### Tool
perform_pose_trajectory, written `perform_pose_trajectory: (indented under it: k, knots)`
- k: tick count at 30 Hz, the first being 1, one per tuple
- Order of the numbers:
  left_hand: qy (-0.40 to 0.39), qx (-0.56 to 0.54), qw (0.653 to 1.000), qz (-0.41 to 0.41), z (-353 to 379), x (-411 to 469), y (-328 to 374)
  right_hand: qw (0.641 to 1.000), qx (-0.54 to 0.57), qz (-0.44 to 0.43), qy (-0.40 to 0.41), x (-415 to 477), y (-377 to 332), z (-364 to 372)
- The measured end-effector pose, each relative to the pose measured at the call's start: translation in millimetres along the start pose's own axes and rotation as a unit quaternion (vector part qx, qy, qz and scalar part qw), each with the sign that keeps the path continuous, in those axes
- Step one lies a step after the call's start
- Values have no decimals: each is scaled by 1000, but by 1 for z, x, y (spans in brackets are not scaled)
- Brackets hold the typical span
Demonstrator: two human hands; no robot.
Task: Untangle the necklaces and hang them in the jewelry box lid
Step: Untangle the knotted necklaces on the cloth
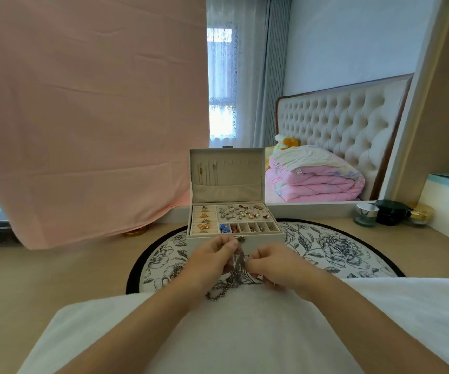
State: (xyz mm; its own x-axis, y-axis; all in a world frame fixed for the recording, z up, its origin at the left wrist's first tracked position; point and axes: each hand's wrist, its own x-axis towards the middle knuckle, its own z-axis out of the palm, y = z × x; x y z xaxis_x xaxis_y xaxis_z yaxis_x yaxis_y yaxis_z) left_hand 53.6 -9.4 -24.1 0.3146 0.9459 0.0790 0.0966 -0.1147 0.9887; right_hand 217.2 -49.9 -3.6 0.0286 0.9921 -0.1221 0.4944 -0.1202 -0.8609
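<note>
As left hand (pixel 212 259) and right hand (pixel 274 261) pinch them, tangled necklaces (pixel 238 267) hang vertically.

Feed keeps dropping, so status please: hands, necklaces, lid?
Left hand and right hand both grip the tangled necklaces over the white cloth. Jewelry box lid open, upright, few chains hung at its left. Nothing blocking the lid.

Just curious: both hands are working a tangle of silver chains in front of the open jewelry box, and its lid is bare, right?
Not quite: the lid is not bare. The head view shows a few thin necklaces hanging at its left side. The rest holds: the left hand and right hand work the tangle of silver chains in front of the open jewelry box.
</note>
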Motion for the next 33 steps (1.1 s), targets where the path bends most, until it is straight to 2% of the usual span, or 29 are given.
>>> perform_pose_trajectory:
  k: [4, 8, 11, 13, 15, 18, 19, 20, 23, 24, 26, 29, 33]
  knots:
    - [41, 10, 996, 81, 6, -2, 0, 992, 61, -98, 43, -5, 5, 2]
    - [29, 41, 991, 124, 8, 0, -9, 990, 49, -109, 70, -5, 9, -1]
    - [22, 136, 975, 175, 5, 1, -13, 990, 57, -111, 61, -5, 10, -3]
    - [13, 256, 941, 222, 0, 1, -13, 990, 74, -112, 53, -5, 9, -5]
    - [10, 362, 892, 271, -4, 2, -9, 989, 105, -101, 27, -4, 7, -5]
    - [12, 454, 830, 323, -5, 2, -3, 987, 137, -88, -1, -2, 6, -4]
    - [15, 455, 831, 319, -6, 1, -3, 986, 140, -93, -4, -2, 7, -5]
    - [15, 430, 850, 303, -7, 1, -4, 986, 135, -101, -9, -2, 7, -6]
    - [-30, 212, 964, 160, -1, -4, 4, 991, 64, -115, -14, -2, 9, -9]
    - [-36, 120, 988, 90, 5, -3, 9, 992, 49, -118, -14, -3, 10, -10]
    - [-57, 11, 998, 16, 11, -5, 11, 991, 52, -123, -14, -5, 11, -12]
    - [-80, -107, 991, 4, 9, -5, 13, 983, 113, -146, -7, -8, 8, -17]
    - [-95, -108, 989, 29, 5, -10, 3, 968, 207, -141, 6, -8, 5, -16]
